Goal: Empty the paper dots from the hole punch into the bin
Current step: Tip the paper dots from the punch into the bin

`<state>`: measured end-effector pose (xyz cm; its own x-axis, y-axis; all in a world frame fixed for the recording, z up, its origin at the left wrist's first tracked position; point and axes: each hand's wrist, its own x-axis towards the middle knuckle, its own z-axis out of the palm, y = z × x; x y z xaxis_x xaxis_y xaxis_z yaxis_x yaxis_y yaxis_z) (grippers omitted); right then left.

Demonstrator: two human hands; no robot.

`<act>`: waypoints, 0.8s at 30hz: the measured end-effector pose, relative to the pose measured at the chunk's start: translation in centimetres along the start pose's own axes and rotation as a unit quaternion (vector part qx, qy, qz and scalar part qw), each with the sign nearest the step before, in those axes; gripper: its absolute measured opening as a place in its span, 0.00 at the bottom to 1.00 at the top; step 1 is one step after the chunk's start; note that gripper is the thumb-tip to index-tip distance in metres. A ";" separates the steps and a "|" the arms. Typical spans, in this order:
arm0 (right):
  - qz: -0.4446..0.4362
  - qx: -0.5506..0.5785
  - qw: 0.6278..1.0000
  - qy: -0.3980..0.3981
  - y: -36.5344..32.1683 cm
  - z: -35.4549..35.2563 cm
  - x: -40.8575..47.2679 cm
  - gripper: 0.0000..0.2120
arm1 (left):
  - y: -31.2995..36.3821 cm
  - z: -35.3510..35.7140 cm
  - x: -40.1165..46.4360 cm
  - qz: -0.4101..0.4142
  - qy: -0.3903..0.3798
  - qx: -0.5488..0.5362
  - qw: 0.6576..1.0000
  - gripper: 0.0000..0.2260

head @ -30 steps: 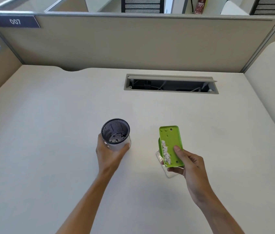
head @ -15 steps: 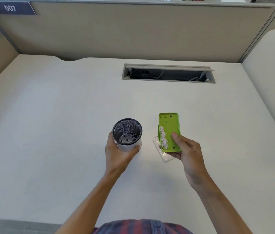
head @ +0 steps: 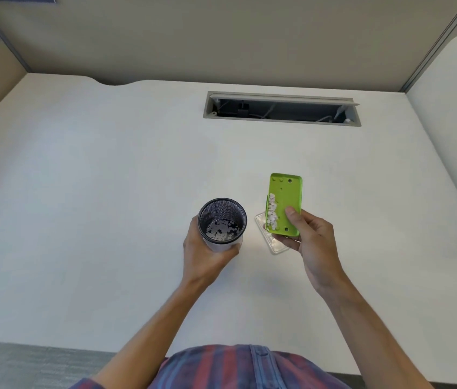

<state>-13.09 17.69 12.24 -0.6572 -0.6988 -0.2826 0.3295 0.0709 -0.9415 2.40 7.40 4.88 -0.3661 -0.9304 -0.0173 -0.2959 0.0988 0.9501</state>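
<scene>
Head view, looking down over a pale desk (head: 86, 192) boxed in by beige partition walls (head: 221, 37). Toward the left of the action, the person's left hand (head: 204, 254) is wrapped around the lower wall of a small black mesh bin (head: 222, 220), fingers curled round its near side and thumb on its left, gripping it firmly; whether the bin's base touches the desk I cannot tell. Inside the bin a layer of white paper dots (head: 223, 230) lies across the bottom. Just to the right of the bin, a clear plastic cover (head: 273, 242) lies under the fingers of the other hand; whether it rests on the desk or hangs from the punch I cannot tell. Above it the right hand (head: 310, 242) holds the green hole punch (head: 287, 204) turned underside-up and tilted with its left edge lower — the thumb presses on the green face near its right edge and the fingers close around from beneath. A heap of loose dots (head: 272, 211) has gathered along that lower left edge of the punch, on the side nearest the bin, though the punch and bin stay apart. Farther back and to the right, a long open cable slot (head: 282, 109) is set into the desk, with wires visible inside. At the bottom edge a plaid shirt (head: 235, 366) shows.
</scene>
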 end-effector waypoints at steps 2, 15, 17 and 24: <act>0.000 0.000 1.000 -0.002 0.2 0.1 0.1 0.11 | -0.1 0.0 -0.2 -0.004 -0.002 0.001 1.000 0.30; -0.004 -0.001 1.000 -0.006 1.0 0.0 0.7 0.11 | -0.2 0.3 -0.5 -0.005 -0.008 0.011 1.000 0.31; -0.005 -0.001 1.000 -0.004 1.2 0.0 0.8 0.11 | -0.3 0.3 -0.5 -0.003 -0.010 0.016 1.000 0.31; -0.011 -0.010 1.000 -0.012 1.7 0.2 1.5 0.08 | -0.5 0.4 -0.3 -0.008 -0.018 0.021 1.000 0.32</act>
<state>-13.35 16.63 10.26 -0.6472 -0.7179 -0.2566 0.3015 0.0681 -0.9510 2.27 7.76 4.28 -0.3929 -0.9185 -0.0447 -0.3390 0.0995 0.9355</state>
